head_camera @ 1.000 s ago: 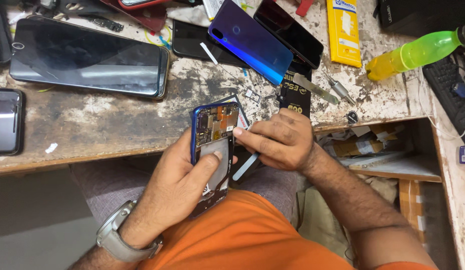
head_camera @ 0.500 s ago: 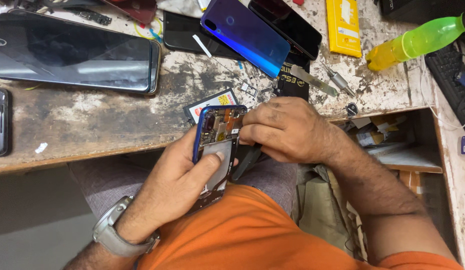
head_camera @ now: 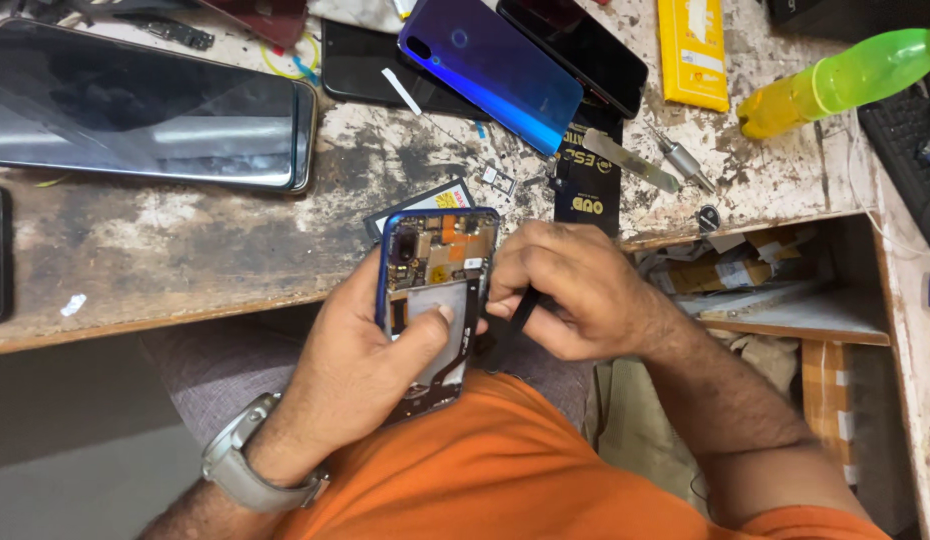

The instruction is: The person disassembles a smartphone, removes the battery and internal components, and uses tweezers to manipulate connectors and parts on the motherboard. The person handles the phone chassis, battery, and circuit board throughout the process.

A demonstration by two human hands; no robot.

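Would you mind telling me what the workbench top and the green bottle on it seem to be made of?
Workbench top: probably wood, matt and badly worn; its pale coating has flaked off in dark patches. Green bottle: most likely translucent plastic, glossy, with light glowing through its body.

Even, bright light falls from above onto the worn, stained wooden tabletop (head_camera: 185,250). Soft glare streaks the large dark glass tablet screen (head_camera: 145,115) and the glossy blue phone back cover (head_camera: 490,70). Shadows underneath stay dim. Focus is sharp, edges slightly bowed.

Left hand (head_camera: 370,365) cupped, thumb pressing, right hand (head_camera: 570,290) pinching, fingers curled
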